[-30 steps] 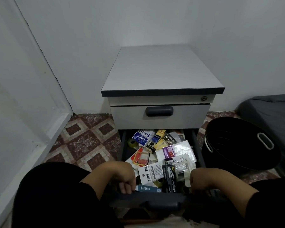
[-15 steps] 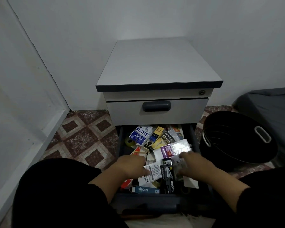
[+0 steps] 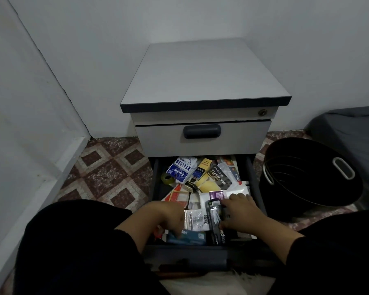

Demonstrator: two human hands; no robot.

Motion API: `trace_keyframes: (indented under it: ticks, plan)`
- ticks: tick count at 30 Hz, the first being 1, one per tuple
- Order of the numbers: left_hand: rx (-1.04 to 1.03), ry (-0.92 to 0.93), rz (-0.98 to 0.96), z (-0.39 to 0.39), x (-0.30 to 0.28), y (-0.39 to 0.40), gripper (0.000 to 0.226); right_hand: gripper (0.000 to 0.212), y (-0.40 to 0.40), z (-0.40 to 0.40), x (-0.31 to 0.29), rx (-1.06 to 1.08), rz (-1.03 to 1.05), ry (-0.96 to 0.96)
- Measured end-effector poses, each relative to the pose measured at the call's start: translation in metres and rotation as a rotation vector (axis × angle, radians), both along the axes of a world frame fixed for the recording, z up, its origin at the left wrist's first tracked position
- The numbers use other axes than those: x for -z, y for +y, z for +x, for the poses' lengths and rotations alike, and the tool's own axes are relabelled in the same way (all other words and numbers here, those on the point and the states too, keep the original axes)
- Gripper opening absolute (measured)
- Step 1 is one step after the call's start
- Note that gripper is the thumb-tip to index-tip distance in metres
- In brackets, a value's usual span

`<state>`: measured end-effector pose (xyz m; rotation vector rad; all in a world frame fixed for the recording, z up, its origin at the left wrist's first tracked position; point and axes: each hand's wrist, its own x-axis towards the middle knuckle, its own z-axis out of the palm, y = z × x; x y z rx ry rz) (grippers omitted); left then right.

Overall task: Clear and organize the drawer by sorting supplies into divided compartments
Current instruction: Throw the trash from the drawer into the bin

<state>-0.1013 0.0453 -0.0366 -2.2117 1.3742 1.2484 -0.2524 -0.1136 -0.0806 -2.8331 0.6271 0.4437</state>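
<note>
At the front of the open drawer point(image 3: 256, 184), your right hand point(image 3: 241, 213) rests with fingers spread on the black stapler pack point(image 3: 216, 220); your left hand point(image 3: 166, 216) curls over the blue stapler box point(image 3: 188, 237), grip unclear. Packets overlap loosely, so lifting one may drag its neighbours out.

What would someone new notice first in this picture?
The open dark drawer at the bottom of the grey cabinet, heaped with packets, with the left hand and right hand reaching in near its front. A round black bucket stands right of it.
</note>
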Motion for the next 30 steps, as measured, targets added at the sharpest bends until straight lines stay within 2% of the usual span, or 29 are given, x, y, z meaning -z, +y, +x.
trace_keyframes:
  ticks: [4,8,10,13,14,15,17,20,25,27,30]
  plan:
    - [-0.165,-0.024,-0.123,0.019,-0.012,0.0,0.025,0.044,-0.005,0.005,-0.003,0.066,0.065,-0.066]
    - [-0.3,-0.1,-0.224,0.026,-0.009,-0.001,0.035,0.035,-0.012,0.005,-0.003,0.1,0.1,-0.152]
    - [-0.369,-0.118,-0.227,0.025,-0.005,0.001,0.033,0.048,-0.013,0.005,0.0,0.103,0.11,-0.153]
    - [-0.45,-0.115,-0.278,0.025,0.002,0.002,0.035,0.098,-0.012,0.003,0.002,0.082,0.121,-0.046]
    - [-0.412,-0.122,-0.274,0.023,0.003,0.003,0.037,0.11,-0.012,0.002,0.002,0.057,0.094,0.0]
    - [-0.288,-0.16,-0.278,0.023,0.007,0.004,0.04,0.117,-0.012,0.001,0.002,0.028,0.063,0.038]
    - [-0.209,-0.182,-0.287,0.023,0.014,0.003,0.046,0.122,-0.01,0.0,0.003,-0.01,0.022,0.073]
    - [-0.218,-0.217,-0.268,0.021,0.019,0.001,0.046,0.12,-0.007,0.0,0.004,-0.036,-0.033,0.039]
    - [-0.2,-0.214,-0.271,0.017,0.017,-0.002,0.053,0.1,-0.005,0.005,-0.002,-0.026,-0.068,0.02]
    - [-0.189,-0.176,-0.253,0.016,0.018,-0.003,0.054,0.097,-0.005,0.006,-0.004,-0.002,0.014,0.054]
    - [-0.195,-0.11,-0.242,0.013,0.02,-0.004,0.053,0.094,-0.006,0.005,-0.006,0.112,0.262,0.07]
